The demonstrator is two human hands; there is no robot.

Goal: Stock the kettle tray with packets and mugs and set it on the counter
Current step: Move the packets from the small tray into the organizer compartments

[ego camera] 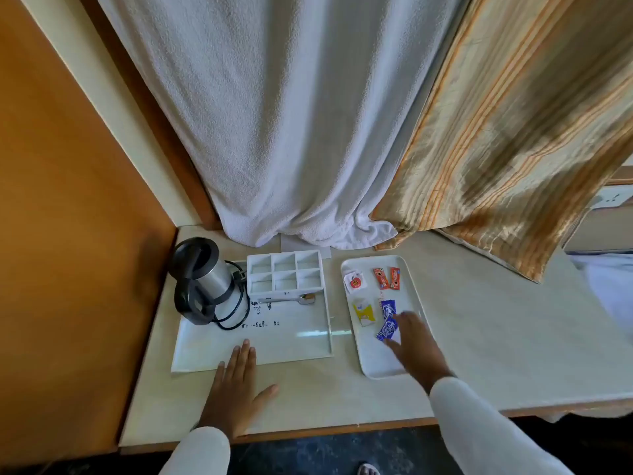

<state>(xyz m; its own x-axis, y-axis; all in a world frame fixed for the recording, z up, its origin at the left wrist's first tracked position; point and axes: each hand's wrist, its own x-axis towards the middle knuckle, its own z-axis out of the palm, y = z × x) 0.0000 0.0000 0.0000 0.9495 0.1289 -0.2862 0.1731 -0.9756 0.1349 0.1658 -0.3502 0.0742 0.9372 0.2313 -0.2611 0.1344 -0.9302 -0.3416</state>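
A white kettle tray lies on the cream counter, with a steel kettle at its back left. A white box with several bare compartments stands at its back, and a spoon lies in front of it. To the right, a smaller white tray carries two red packets, a white packet, a yellow packet and two blue packets. My left hand rests flat on the kettle tray's front edge. My right hand reaches over the smaller tray, fingers spread, touching the nearer blue packet.
A white towel-like cloth and a striped curtain hang down onto the back of the counter. An orange wall closes the left side. The kettle's black cord loops on the tray. A foot shows below.
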